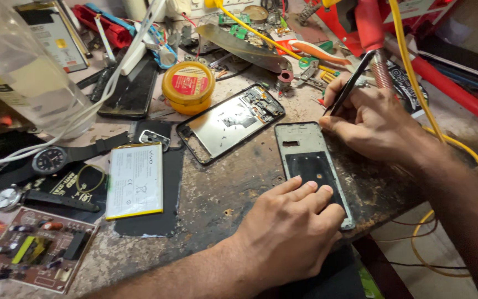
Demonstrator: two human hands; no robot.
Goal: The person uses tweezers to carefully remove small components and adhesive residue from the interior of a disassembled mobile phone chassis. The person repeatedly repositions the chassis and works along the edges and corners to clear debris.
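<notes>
Phone's already apart: battery [134,181] and frame [230,122] lie aside on the surface [222,194]. Left hand [289,232], fingers flat together, pins the panel [312,166]; right hand [374,124] pinches tweezers [349,83] at its top edge.

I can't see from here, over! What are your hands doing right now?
Left hand pressing down on phone frame. Right hand holding black tweezers at frame's top edge. Opened phone body lies just left, apart.
</notes>
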